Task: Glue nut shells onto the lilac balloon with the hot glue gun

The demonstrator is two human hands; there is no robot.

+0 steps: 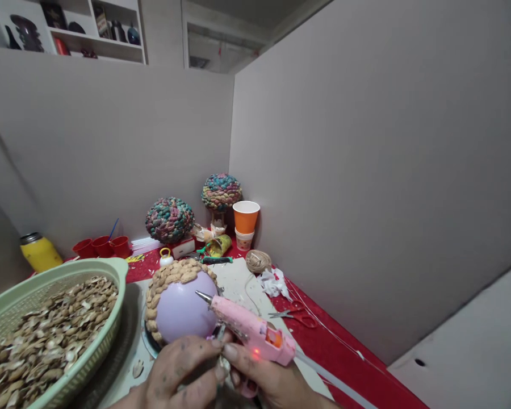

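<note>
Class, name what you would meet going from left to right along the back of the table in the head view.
Yellow bottle → three red cups → lower multicoloured ball → higher multicoloured ball → orange cup.

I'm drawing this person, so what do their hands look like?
Both are bare, without gloves. The left hand has dark smudges on its back and fingers. The right hand shows fewer marks. No sleeves show in the picture.
</note>
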